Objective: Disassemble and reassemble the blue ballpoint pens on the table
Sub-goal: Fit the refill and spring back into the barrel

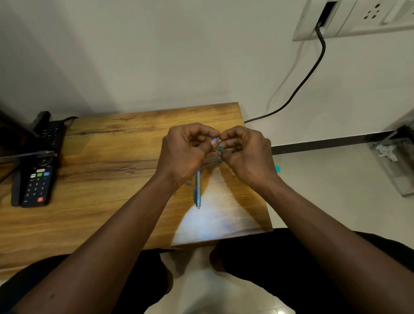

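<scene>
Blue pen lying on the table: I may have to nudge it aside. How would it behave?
The blue pen is slim and round-looking, so it probably rolls if pushed sideways. It looks like light, stiff plastic, likely easy to lift. The table looks smooth, so it may slide.

One brown wood-grain table (111, 215) was there, with two bare hands above it: one left hand (184, 156) and one right hand (248, 154). One whole blue plastic ballpoint pen (197, 191) lay on it. Two loose bits sat at the fingertips: one small blue pen piece (215, 140) and one small teal pen piece (220, 148). One turquoise scrap (277, 168) lay off the table. There were two black remote controls (36, 183), one black cable (315, 64) and one clear plastic box (407, 164).
</scene>
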A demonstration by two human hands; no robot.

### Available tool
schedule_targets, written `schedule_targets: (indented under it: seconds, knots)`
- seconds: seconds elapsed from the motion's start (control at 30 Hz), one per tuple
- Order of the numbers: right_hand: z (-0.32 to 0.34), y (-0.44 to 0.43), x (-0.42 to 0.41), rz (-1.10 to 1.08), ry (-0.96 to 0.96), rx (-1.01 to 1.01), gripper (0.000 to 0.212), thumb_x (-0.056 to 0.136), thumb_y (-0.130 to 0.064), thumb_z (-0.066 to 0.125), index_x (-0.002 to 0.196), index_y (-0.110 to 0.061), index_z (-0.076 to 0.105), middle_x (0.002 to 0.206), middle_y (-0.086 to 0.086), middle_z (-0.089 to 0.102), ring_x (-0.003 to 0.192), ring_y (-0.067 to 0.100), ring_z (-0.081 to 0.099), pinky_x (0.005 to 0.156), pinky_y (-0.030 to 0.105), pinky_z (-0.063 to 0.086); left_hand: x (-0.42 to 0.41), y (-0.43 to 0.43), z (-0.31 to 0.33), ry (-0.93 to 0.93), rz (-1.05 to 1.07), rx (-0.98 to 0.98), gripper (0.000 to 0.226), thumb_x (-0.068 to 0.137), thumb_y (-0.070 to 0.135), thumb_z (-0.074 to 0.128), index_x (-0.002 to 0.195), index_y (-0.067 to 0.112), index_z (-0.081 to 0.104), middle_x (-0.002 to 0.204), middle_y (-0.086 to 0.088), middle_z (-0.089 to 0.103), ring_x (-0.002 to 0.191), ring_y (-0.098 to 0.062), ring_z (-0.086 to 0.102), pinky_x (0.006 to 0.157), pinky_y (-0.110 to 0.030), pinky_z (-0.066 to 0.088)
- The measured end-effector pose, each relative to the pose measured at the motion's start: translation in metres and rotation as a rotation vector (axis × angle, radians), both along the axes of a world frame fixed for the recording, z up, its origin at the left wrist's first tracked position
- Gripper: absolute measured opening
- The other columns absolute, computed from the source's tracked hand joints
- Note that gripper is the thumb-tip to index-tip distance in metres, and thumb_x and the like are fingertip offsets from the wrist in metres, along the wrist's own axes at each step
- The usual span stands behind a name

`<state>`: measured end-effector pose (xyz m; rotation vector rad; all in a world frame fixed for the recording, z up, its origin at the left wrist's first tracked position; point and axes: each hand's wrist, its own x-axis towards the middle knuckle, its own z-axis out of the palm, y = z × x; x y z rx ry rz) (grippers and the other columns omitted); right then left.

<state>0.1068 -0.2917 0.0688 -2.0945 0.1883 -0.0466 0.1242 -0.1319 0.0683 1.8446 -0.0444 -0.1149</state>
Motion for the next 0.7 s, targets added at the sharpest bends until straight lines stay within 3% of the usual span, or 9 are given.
schedule_targets:
  seconds: [0.2,0.43,0.7]
  knots:
    - [-0.0044,-0.0009,0.0039,0.0,0.039,0.012,0.035,0.083,-0.003,0.076,0.11,-0.025,0.071,0.089,-0.009,0.077,0.083,0.001,0.072,0.084,0.028,0.061,-0.0013,0.0012,0.0024,-0.109,-0.047,0.135,0.015,0.09,0.006,0.078,0.102,0.016,0.081,0.091,0.005,0.079,0.089,-0.007,0.076,0.086,-0.037,0.064]
    - [-0.006,0.0003,0.0031,0.019,0.047,0.045,0.038,0.087,-0.006,0.077,0.118,-0.025,0.067,0.096,-0.007,0.079,0.089,0.002,0.072,0.087,0.025,0.058,-0.0011,-0.0009,0.0036,-0.155,-0.03,0.266,0.016,0.091,0.01,0.078,0.102,0.022,0.082,0.09,0.012,0.078,0.086,0.002,0.073,0.082,-0.029,0.063]
    - [-0.0083,0.0013,0.0042,0.019,0.062,0.088,0.033,0.087,-0.011,0.079,0.117,-0.023,0.068,0.093,-0.009,0.078,0.09,0.002,0.072,0.09,0.029,0.059,-0.0006,-0.0029,0.01,-0.207,-0.053,0.421,0.016,0.091,0.007,0.075,0.098,0.02,0.082,0.09,0.007,0.079,0.083,-0.004,0.074,0.078,-0.034,0.063]
